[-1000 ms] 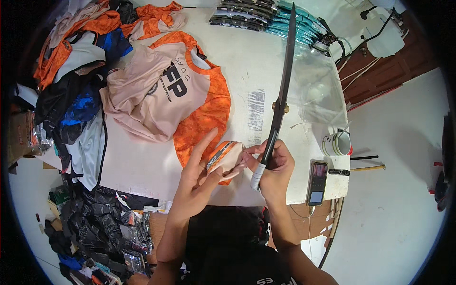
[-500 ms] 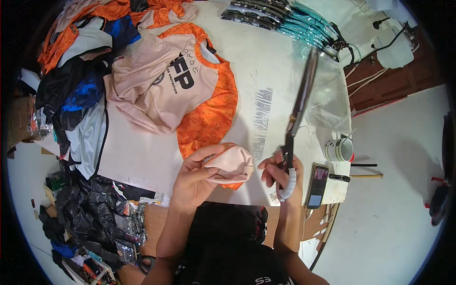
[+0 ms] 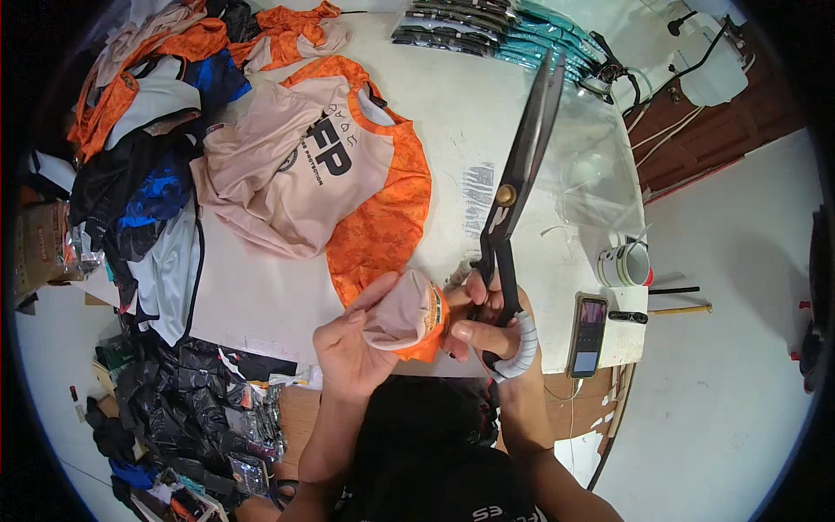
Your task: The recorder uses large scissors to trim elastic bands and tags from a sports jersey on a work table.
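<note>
A peach shirt (image 3: 270, 187) with orange patterned sleeves lies on the white table (image 3: 248, 313). My left hand (image 3: 352, 357) is closed on the near end of one sleeve, the shirt cuff (image 3: 396, 317), holding it up with its peach inside and orange edge showing. Large black scissors (image 3: 515, 183) with a pale wrapped handle hang from my right hand (image 3: 500, 335), blades pointing away and nearly together. Fingertips of that same hand reach the right edge of the cuff; whether they pinch it is hard to see.
Piled clothes (image 3: 165, 96) cover the table's left side. Stacked packaged garments (image 3: 457, 30) lie at the far edge, near clear plastic (image 3: 591, 174). To the right are a mug (image 3: 624, 264), a phone (image 3: 588, 335) and a small black object (image 3: 628, 317). Black bags (image 3: 178, 391) sit below left.
My right hand has moved left to the cuff, bringing the scissors along. The cuff has turned, so its orange edge now faces right.
</note>
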{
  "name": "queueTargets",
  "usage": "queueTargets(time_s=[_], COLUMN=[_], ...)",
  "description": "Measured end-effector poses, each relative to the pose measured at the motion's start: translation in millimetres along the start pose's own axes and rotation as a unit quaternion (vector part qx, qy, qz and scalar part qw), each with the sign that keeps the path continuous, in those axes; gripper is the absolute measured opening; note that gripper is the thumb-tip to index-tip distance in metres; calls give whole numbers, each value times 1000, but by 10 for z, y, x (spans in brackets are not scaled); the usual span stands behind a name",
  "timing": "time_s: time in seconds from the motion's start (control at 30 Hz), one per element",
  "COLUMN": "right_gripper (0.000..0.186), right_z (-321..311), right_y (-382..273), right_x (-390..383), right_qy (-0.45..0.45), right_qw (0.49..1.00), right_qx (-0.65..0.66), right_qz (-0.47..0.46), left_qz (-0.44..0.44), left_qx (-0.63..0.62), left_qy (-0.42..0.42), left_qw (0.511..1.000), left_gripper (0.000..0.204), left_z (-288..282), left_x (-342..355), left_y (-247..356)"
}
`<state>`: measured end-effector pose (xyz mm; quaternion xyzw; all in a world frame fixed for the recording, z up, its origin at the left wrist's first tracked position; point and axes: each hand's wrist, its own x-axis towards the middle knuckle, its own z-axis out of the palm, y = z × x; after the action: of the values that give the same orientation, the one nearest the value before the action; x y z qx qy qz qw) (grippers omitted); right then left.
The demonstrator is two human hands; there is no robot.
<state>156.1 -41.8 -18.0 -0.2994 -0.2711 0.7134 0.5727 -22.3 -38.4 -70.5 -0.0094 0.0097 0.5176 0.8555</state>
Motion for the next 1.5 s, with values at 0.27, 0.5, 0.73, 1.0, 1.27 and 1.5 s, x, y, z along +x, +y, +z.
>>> queueTargets(time_s=[0.27, 0.5, 0.73, 1.0, 1.27, 1.5], right_gripper=[40, 43, 45, 47, 35, 28], right_z=[98, 29, 28, -18, 11, 29], right_y=[-62, -92, -95, -125, -76, 40], right_x=[-4, -73, -102, -111, -152, -81], right_qy=[36, 21, -6, 7, 85, 187], right_qw=[998, 997, 999, 994, 971, 911], right_qx=[-47, -50, -35, -93, -217, -346], right_qz=[-26, -48, -38, -58, -57, -125], left_qz=[-23, -17, 1, 85, 205, 351], left_qx=[-67, -28, 28, 377, 620, 807], left_qy=[6, -16, -42, 46, 123, 71], left_qw=[997, 999, 999, 921, 748, 470], left_gripper=[59, 48, 41, 30, 28, 23], left_z=[107, 71, 122, 298, 448, 545], left_x=[-25, -50, -43, -37, 7, 138], left_y=[-145, -55, 4, 44, -34, -44])
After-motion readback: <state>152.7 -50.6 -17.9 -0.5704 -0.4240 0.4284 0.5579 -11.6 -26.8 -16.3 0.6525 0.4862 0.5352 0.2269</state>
